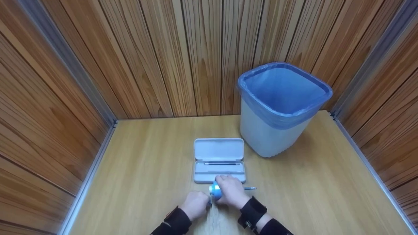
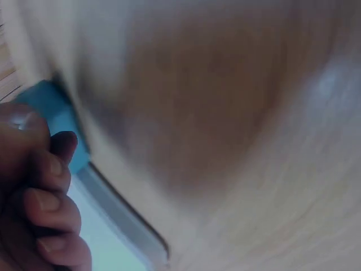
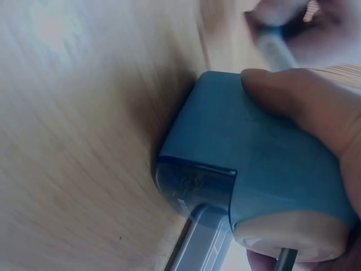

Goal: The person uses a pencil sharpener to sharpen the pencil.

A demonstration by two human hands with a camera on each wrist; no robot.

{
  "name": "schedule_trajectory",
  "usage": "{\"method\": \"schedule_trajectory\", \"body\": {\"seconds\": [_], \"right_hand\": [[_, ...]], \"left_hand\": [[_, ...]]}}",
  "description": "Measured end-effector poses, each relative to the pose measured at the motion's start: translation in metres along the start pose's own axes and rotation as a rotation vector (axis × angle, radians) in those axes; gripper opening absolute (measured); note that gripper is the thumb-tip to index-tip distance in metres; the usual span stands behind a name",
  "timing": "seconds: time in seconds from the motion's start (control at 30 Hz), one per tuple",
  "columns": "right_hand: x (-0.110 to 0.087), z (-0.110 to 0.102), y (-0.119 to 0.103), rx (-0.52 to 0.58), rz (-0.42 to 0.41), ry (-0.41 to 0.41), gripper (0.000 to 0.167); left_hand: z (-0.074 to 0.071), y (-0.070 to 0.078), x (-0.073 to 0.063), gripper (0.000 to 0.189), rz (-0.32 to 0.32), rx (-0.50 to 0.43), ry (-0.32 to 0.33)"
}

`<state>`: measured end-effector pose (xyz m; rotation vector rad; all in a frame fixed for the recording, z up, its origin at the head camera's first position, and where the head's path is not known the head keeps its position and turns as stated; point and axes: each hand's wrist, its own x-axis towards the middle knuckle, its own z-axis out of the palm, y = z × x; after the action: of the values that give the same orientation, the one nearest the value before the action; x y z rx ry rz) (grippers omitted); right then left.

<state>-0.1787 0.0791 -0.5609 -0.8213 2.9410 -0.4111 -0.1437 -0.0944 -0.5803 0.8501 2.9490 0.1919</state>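
My right hand [image 1: 232, 192] grips a blue crank pencil sharpener [image 3: 225, 135] on the table, its thumb over the top. A pencil [image 1: 250, 188] sticks out of the sharpener's right end, and the rest of it is hidden inside. On the other side my left hand [image 1: 195, 204] has its fingers curled round the crank handle [image 3: 276, 51]. Just behind the sharpener lies a white pencil case [image 1: 218, 149] with its lid laid back. Inside the case rests another pencil [image 1: 222, 164].
A whitish waste bin [image 1: 274, 140] with a blue liner [image 1: 284, 120] stands at the back right, close to the pencil case. Wood-panelled walls [image 1: 202, 58] enclose the tabletop [image 1: 147, 156] at the back and both sides.
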Motion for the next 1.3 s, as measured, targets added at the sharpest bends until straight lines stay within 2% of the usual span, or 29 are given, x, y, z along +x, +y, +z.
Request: {"method": "schedule_trajectory", "body": {"seconds": [0.13,0.2,0.27,0.37,0.43,0.6,0.77,0.97,1.13,1.3], "right_hand": [[0.001,-0.002,0.002,-0.009,-0.004,-0.007,0.057],[0.001,-0.002,0.002,-0.006,-0.003,-0.018,0.057],[0.001,-0.001,0.002,0.001,-0.006,-0.027,0.058],[0.001,0.000,0.000,0.025,-0.007,-0.039,0.059],[0.001,0.001,-0.001,0.034,-0.003,-0.039,0.061],[0.000,0.001,0.000,0.013,0.010,-0.028,0.062],[0.001,0.001,0.001,0.005,-0.004,-0.013,0.058],[0.002,0.000,0.001,0.029,0.006,-0.015,0.053],[0.002,0.000,0.000,0.020,0.008,-0.021,0.055],[0.001,0.000,0.000,0.015,0.004,-0.024,0.058]], "left_hand": [[0.002,-0.008,0.020,0.006,-0.074,0.003,-0.035],[-0.001,-0.012,0.031,0.005,-0.117,0.010,-0.046],[-0.009,-0.016,0.040,0.006,-0.160,0.016,-0.049],[-0.024,-0.020,0.048,0.007,-0.189,0.060,-0.031],[-0.036,-0.020,0.049,0.005,-0.182,0.084,-0.007],[-0.057,-0.013,0.040,0.004,-0.135,0.129,0.074],[-0.062,-0.004,0.018,0.007,-0.042,0.130,0.199],[-0.051,0.005,-0.006,0.008,0.038,0.118,0.297],[-0.039,0.010,-0.018,0.011,0.085,0.133,0.379],[-0.031,0.011,-0.022,0.014,0.103,0.124,0.352]]}}
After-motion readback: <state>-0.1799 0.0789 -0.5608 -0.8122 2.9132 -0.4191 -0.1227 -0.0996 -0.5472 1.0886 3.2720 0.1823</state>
